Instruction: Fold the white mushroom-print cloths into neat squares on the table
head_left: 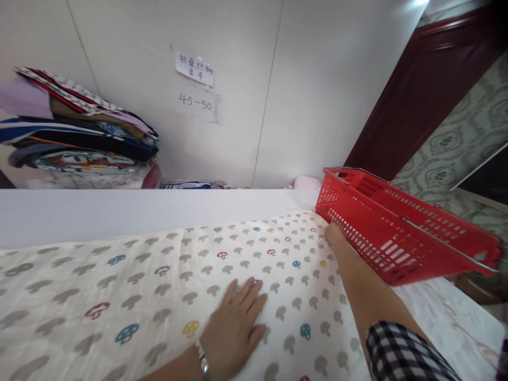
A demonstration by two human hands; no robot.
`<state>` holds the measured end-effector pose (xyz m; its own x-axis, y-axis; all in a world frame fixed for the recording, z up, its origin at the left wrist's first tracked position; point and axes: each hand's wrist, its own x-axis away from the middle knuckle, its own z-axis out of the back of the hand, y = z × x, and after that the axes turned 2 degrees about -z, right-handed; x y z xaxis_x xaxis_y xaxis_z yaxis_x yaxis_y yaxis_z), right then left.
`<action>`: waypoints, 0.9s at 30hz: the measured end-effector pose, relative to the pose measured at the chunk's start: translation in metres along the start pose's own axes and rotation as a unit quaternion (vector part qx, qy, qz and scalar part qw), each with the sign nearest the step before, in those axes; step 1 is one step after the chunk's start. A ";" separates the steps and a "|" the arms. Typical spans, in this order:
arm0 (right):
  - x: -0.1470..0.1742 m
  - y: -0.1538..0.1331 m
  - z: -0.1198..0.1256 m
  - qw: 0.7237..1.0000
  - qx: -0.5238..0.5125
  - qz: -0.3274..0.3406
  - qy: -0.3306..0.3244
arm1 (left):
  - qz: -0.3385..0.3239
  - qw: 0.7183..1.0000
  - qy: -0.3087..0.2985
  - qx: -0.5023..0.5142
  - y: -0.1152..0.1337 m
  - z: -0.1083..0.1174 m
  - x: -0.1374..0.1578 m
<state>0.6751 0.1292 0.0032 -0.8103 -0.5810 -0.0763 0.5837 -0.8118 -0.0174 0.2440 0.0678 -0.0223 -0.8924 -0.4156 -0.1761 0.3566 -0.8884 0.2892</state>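
Note:
A cream cloth printed with mushrooms (198, 288) lies spread over the table, its small motifs mostly grey-brown with some coloured ones. My left hand (234, 325), a silver bracelet at its wrist, rests flat on the cloth with fingers apart. Farther off, my right hand (335, 232) reaches to the cloth's far right edge, close beside the red basket's lower wall. Its fingers look curled in at the cloth's edge, though they are partly hidden. A black-and-white checked sleeve (400, 352) covers the right upper forearm.
A red plastic basket (365, 233) with metal handles stands along the table's right side. Folded fabrics (91, 127) are piled at the back left. Paper signs (194, 69) hang on the white wall. A dark red door (420, 79) is at the right.

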 end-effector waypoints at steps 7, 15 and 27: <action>0.007 -0.020 -0.002 0.996 -0.047 -0.052 0.050 | -0.002 1.000 0.011 0.007 0.000 0.000 0.001; 0.034 -0.034 -0.010 0.998 -0.056 0.009 0.033 | 0.002 1.000 0.013 0.002 0.000 -0.002 0.001; 0.089 0.023 -0.005 0.988 -0.042 0.143 -0.031 | 0.005 0.999 -0.025 0.023 -0.002 0.004 -0.005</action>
<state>0.6168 0.0588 -0.0086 -0.6117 -0.7906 -0.0292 0.7895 -0.6076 -0.0863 0.2465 0.0718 -0.0185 -0.9018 -0.4136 -0.1252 0.3542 -0.8734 0.3341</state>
